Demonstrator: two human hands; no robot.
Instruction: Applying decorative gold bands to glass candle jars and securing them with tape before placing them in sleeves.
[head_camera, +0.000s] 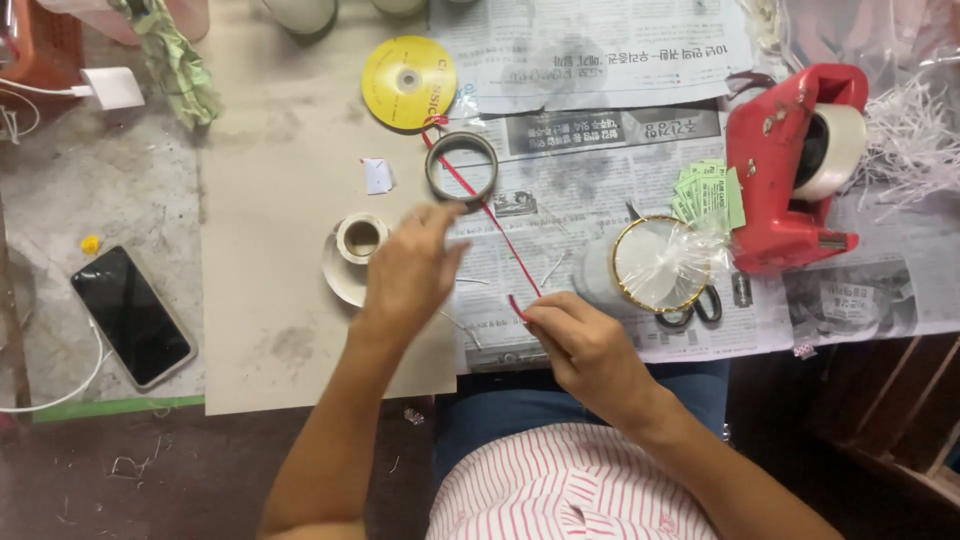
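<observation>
So the right hand (585, 345) was pinching the near end of a thin red ribbon (490, 215) between its fingertips, closed tight on it. The ribbon ran away from that hand in a straight line, crossing over a grey tape ring (462, 166) and ending at the edge of a yellow disc (408, 82) just beyond the ring.

The left hand (412, 268) was hovering just on the near side of that ring, fingers loosely curled and a bit blurred, so I couldn't tell if it was actually gripping anything. Right beside that hand, left of the ring, sat a small white tape roll (360, 238) on the brown cardboard sheet (270, 180).

Well to the right of the ring were a gold-rimmed round thing wrapped in clear cellophane (658, 264), a stack of green paper slips (708, 190) and a red tape dispenser (790, 165). Far off to the ring's left lay a black phone (132, 316).
</observation>
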